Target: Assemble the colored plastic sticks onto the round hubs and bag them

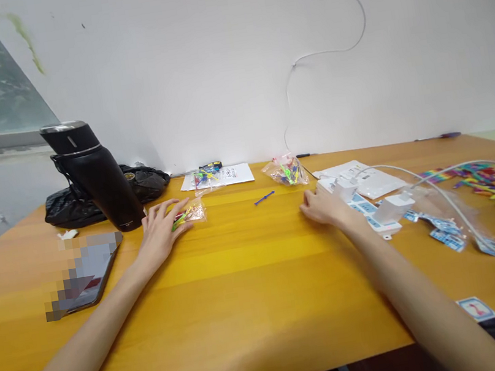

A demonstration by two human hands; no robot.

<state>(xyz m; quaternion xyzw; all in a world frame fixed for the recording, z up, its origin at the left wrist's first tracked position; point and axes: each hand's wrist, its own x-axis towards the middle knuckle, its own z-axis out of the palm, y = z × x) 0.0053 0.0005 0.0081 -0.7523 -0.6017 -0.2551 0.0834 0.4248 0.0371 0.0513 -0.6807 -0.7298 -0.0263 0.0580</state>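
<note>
My left hand (pixel 161 228) lies palm down on the table with its fingers stretched out. Its fingertips touch a small clear plastic bag (pixel 194 212) of green, yellow and red pieces. My right hand (pixel 322 206) rests beside the white and blue power strip (pixel 375 216), its fingers curled in. What those fingers hold, if anything, is hidden. Between the hands, farther back, lies a thin blue plastic stick (pixel 264 198). A second clear bag (pixel 289 170) with colourful plastic pieces sits just beyond my right hand.
At left stand a black bottle (pixel 105 185) and a phone (pixel 93 273), with a black bag (pixel 149 183) behind. Another packet (pixel 209 177) lies on white paper. Chargers (pixel 393 207), a white cable (pixel 459 216) and a rainbow-coloured pile (pixel 493 183) occupy the right.
</note>
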